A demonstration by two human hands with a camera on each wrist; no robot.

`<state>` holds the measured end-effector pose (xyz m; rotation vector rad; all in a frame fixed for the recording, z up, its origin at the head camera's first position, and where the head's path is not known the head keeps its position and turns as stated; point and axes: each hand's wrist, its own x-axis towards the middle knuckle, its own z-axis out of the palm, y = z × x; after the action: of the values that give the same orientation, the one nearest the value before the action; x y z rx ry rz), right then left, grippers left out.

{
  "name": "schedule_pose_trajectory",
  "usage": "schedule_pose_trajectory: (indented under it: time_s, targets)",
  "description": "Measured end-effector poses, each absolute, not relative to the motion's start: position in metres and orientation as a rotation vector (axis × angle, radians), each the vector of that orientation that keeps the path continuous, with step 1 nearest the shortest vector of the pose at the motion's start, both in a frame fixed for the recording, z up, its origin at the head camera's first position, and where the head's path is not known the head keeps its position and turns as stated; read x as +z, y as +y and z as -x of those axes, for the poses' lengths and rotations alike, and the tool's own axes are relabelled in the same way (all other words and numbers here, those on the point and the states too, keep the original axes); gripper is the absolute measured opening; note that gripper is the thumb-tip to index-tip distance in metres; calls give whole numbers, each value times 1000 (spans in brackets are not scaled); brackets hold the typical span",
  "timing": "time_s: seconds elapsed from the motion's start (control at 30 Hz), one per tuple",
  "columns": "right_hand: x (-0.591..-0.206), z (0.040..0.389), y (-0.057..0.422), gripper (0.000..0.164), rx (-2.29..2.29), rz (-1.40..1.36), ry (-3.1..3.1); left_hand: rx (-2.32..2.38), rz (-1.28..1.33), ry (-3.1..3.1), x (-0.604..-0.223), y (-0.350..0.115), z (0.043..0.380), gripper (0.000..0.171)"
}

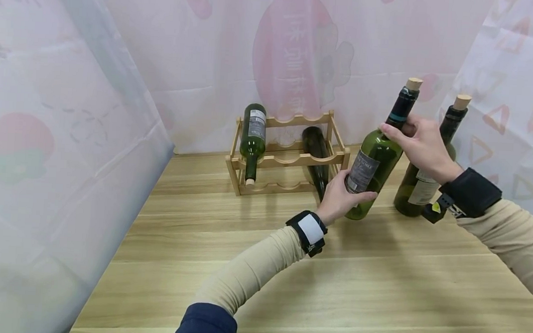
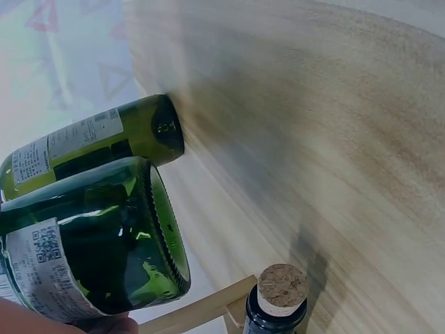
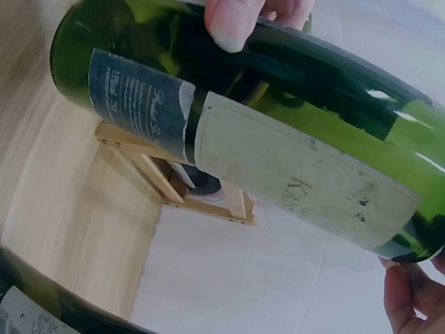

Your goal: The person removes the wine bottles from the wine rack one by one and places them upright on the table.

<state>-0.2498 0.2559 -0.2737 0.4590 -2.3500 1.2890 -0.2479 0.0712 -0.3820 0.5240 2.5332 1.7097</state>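
Observation:
A green wine bottle (image 1: pixel 388 152) with a cork and a dark label hangs tilted over the table, neck toward the upper right. My left hand (image 1: pixel 341 196) holds its lower body, thumb on one side. Higher up, my right hand (image 1: pixel 423 144) grips it just below the neck. The bottle's base (image 2: pixel 169 229) shows clear of the tabletop in the left wrist view. A pale second label (image 3: pixel 299 167) appears in the right wrist view. Behind my right hand stands another corked wine bottle (image 1: pixel 409 194), upright on the table.
A wooden wine rack (image 1: pixel 276 161) stands left of my hands, near the back curtain (image 1: pixel 222 58). One green bottle (image 1: pixel 254 128) lies on its upper tier, neck forward. A darker bottle (image 1: pixel 314 141) lies at the lower right. Wooden tabletop (image 1: pixel 377 293) spreads in front.

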Motion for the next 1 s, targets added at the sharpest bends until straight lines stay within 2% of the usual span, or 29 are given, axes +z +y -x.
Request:
schedule_pose_trajectory:
  time_s: [0.13, 0.43, 1.0]
  targets:
    - [-278, 255, 257, 21, 1350, -432, -2345, 1694, -491, 2558, -383, 71, 246, 67]
    - [-281, 259, 257, 31, 1328, -353, -2396, 1657, -436, 2599, -385, 71, 245, 71]
    - [-282, 257, 267, 31, 1289, -311, -2399, 1685, -483, 2561, -383, 78, 244, 59]
